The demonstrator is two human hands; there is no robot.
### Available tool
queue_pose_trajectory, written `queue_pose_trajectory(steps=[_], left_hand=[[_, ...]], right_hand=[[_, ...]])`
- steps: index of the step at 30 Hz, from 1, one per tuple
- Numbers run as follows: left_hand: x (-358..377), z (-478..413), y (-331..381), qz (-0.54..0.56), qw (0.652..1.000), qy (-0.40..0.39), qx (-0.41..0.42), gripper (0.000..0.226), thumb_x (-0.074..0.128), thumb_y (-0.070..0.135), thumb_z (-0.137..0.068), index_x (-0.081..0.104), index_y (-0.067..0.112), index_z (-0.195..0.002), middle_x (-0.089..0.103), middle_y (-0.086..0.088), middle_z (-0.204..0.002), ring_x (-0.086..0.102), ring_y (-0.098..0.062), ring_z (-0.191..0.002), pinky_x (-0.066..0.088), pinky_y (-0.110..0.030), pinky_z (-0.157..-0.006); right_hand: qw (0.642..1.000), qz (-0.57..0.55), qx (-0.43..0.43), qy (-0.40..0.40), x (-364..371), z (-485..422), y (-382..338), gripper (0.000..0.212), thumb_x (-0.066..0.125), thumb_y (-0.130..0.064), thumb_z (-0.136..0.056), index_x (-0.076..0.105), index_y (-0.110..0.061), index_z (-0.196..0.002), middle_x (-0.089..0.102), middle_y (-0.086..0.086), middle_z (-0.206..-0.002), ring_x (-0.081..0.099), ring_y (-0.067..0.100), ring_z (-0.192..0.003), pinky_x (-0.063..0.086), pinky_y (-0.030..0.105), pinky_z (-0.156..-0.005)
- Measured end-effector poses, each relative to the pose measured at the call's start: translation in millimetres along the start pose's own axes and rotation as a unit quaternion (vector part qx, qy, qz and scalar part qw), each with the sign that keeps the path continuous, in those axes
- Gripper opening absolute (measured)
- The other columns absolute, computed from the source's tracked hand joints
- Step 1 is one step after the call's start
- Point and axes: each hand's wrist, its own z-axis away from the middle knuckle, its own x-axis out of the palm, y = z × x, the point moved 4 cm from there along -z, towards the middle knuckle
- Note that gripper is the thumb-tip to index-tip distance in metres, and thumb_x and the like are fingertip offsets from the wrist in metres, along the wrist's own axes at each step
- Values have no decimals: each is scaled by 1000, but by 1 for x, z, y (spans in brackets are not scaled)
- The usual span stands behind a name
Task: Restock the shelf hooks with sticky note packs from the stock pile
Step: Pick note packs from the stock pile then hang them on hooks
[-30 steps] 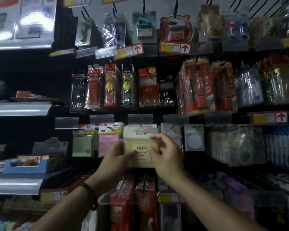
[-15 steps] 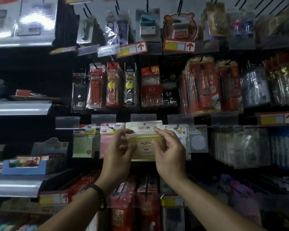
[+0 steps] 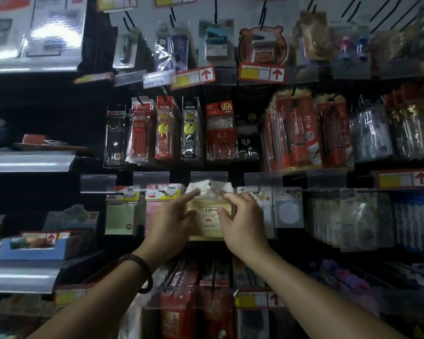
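A yellow sticky note pack [image 3: 207,216] with a white header card hangs at the middle hook [image 3: 210,184], whose tip shows through the card's hole. My left hand [image 3: 170,223] holds the pack's left edge, its forefinger stretched up to the header. At the pack's right edge my right hand [image 3: 242,223] pinches it with thumb and fingers. A green pack [image 3: 120,218] and a pink pack [image 3: 152,211] hang on the hooks to the left.
Clear price-tag holders [image 3: 208,178] run above the row. Pen and refill packs [image 3: 220,133] hang higher up. White note packs [image 3: 288,209] and tape packs [image 3: 360,221] hang to the right. Red packs [image 3: 179,304] hang below. Metal shelves [image 3: 27,162] jut out at left.
Both hands have lifted the yellow pack up from below the row and brought its header hole onto the hook tip. My left forefinger has moved up onto the header.
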Motion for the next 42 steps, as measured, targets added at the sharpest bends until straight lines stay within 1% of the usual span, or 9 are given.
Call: queue_pose_trajectory(steps=[6, 10, 14, 18, 21, 26, 34, 38, 42], left_hand=[[5, 3, 1, -115, 992, -45, -1, 57, 63, 15, -104, 47, 31, -157, 68, 0, -125, 66, -10, -100, 53, -11, -73], [12, -6, 0, -215, 973, -87, 3, 74, 71, 24, -97, 37, 35, -162, 63, -7, -143, 59, -20, -120, 48, -26, -96], [23, 4, -7, -209, 970, -126, -8, 81, 69, 20, -97, 28, 38, -164, 66, -6, -131, 66, -15, -101, 52, -18, -80], [13, 34, 4, -200, 971, -128, 7, 47, 69, 28, -101, 53, 32, -145, 67, 7, -121, 66, -3, -97, 51, -10, -72], [-2, 77, 15, -206, 971, -121, 8, 26, 69, 35, -100, 67, 36, -126, 71, 14, -112, 69, -2, -95, 61, -22, -82], [-12, 192, 20, -150, 969, -197, -10, 8, 62, 41, -104, 69, 43, -108, 70, 24, -85, 68, 9, -82, 55, -14, -64], [49, 412, -86, -190, 866, -451, -108, 28, 52, 61, -95, 70, 45, -109, 76, 20, -95, 71, -1, -85, 59, -30, -76], [72, 487, -142, -174, 817, -511, -201, 22, 63, 51, -97, 77, 39, -109, 79, 14, -95, 71, -2, -87, 58, -25, -83], [99, 546, -208, -150, 770, -544, -298, 29, 52, 68, -85, 70, 47, -92, 78, 17, -93, 73, 1, -83, 62, -32, -82]], right_hand=[[992, 65, 72, -83, 1, 5, -5, 46, 64, -25, -104, 57, -28, -150, 49, -2, -135, 53, 10, -111, 44, 9, -77], [948, 263, 73, -164, 6, 8, -12, 74, 67, -38, -98, 29, -36, -162, 32, 6, -144, 58, 24, -110, 59, 37, -81], [918, 317, 79, -223, 5, 15, -16, 93, 71, -32, -93, 12, -34, -165, 30, 13, -145, 56, 32, -116, 57, 43, -85], [942, 267, 37, -200, -7, 37, -18, 52, 64, -35, -97, 42, -32, -145, 40, 3, -128, 54, 19, -92, 46, 30, -64], [973, 177, 3, -147, -21, 69, -20, 39, 63, -37, -100, 53, -33, -137, 46, -11, -115, 53, 7, -90, 43, 19, -67], [995, 42, -42, -75, -43, 167, -20, 6, 69, -25, -98, 69, -31, -101, 55, -19, -75, 59, 2, -68, 37, 11, -57], [957, 9, 146, -250, -21, 408, 81, 22, 67, -29, -101, 62, -23, -80, 46, -1, -55, 44, 13, -47, 37, 37, -52], [877, 25, 310, -366, -7, 522, 149, 31, 64, -35, -104, 62, -28, -73, 54, 2, -57, 51, 17, -49, 36, 34, -53], [816, 53, 405, -408, 7, 604, 206, 27, 70, -30, -97, 66, -33, -71, 68, -22, -65, 65, -4, -65, 53, 27, -67]])
